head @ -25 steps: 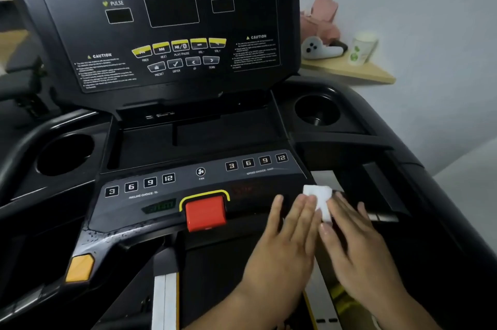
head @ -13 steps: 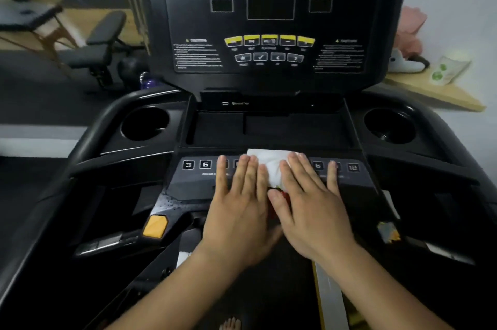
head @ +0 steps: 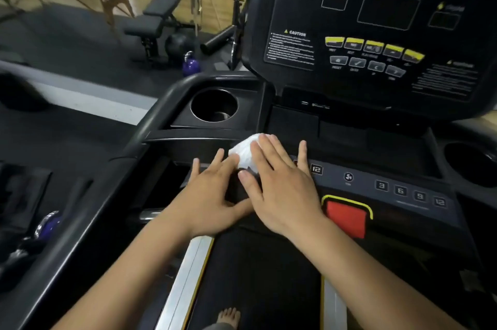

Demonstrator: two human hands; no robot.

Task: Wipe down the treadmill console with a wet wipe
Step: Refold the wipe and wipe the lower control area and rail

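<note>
My left hand [head: 215, 195] and right hand [head: 279, 189] lie flat with fingers spread, pressing the crumpled white wet wipe [head: 243, 150] on the left end of the black treadmill console [head: 390, 181]. It looks soft, thin and light; I judge flat palm pressure holds it best.

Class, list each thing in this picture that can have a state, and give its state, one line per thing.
wet wipe: crumpled, pressed flat under both hands
left hand: open, flat on wipe
right hand: open, flat on wipe
console displays: dark
left cup holder: empty
red stop button: uncovered
</note>
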